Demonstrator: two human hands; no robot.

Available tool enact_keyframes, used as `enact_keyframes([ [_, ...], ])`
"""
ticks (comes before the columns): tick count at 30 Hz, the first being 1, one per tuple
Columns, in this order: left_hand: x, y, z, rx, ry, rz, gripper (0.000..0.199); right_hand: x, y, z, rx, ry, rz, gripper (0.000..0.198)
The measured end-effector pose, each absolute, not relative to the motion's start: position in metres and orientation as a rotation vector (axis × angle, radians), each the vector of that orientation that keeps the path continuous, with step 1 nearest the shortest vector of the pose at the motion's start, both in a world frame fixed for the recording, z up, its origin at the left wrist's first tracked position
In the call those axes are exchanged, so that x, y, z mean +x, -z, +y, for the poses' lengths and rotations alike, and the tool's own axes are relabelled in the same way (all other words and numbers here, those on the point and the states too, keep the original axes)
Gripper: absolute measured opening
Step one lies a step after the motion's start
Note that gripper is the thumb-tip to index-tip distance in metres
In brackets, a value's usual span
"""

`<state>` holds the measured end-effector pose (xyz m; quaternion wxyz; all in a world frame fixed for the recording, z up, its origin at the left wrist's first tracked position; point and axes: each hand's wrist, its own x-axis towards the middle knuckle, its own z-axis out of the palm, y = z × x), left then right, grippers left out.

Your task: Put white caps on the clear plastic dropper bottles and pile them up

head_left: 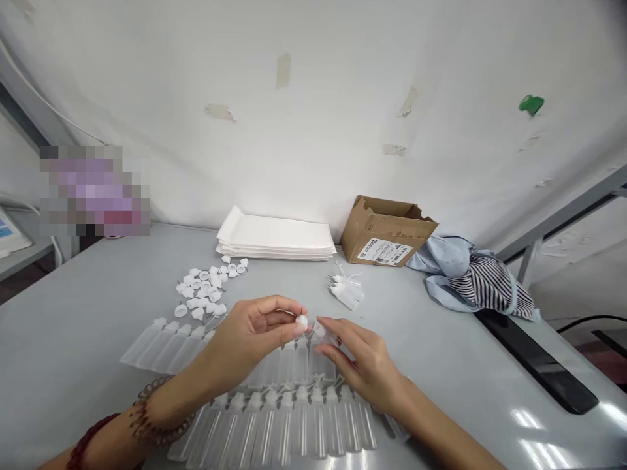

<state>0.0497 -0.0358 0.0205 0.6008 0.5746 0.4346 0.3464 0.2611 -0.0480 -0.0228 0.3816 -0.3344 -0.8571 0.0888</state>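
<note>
Head view, nearest first: a row of clear, slim plastic squeeze bottles (289, 427) lies side by side on the grey table (73, 339) just in front of the person, about a dozen as far as I can count, and most look to have a white tip on the neck already. A second row of the same clear bottles (169, 343) lies behind it, running from the left under the hands; five or six show at its left end and the rest are hidden, so no full count is possible.

Above these rows, the left hand (255, 333) pinches a small white plastic cap (302, 321) between thumb and fingertips, other fingers curled. The right hand (365, 362) holds a small clear bottle (326, 331) by its neck end, fingers partly closed around it; cap and bottle mouth are just beside each other, not clearly joined.

I judge the capping well under way but unfinished: a loose heap of small white caps (208, 290), roughly twenty-five, waits beyond the left hand, and a small cluster of clear bottles with thin tips (345, 288), perhaps four, lies further right.

Farthest back are one stack of flat white sheets (274, 238), one open brown cardboard box (385, 232) and one bundle of blue and striped cloth (475, 277).
</note>
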Motion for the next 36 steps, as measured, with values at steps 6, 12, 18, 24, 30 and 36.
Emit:
enact_keyframes([
  [6,0.054,-0.01,-0.036,1.219,-0.804,0.978,0.018,0.256,0.021,-0.054,-0.837,-0.228,-2.204,0.028],
  [12,0.057,-0.006,-0.041,1.091,-0.835,0.942,0.016,0.256,0.022,-0.056,-0.842,-0.225,-2.191,0.03],
  [18,0.058,-0.005,-0.041,1.176,-0.845,0.91,0.014,0.258,0.021,-0.056,-0.865,-0.217,-2.193,0.029],
  [24,0.06,-0.002,-0.042,1.282,-0.832,0.921,0.014,0.259,0.022,-0.056,-0.866,-0.222,-2.241,0.033],
  [30,0.06,-0.008,-0.043,1.437,-0.761,1.011,0.009,0.259,0.016,-0.056,-0.814,-0.085,-2.331,0.031],
  [36,0.057,-0.008,-0.043,1.73,-0.843,0.89,0.011,0.261,0.01,-0.062,-0.903,-0.476,-2.267,0.026],
])
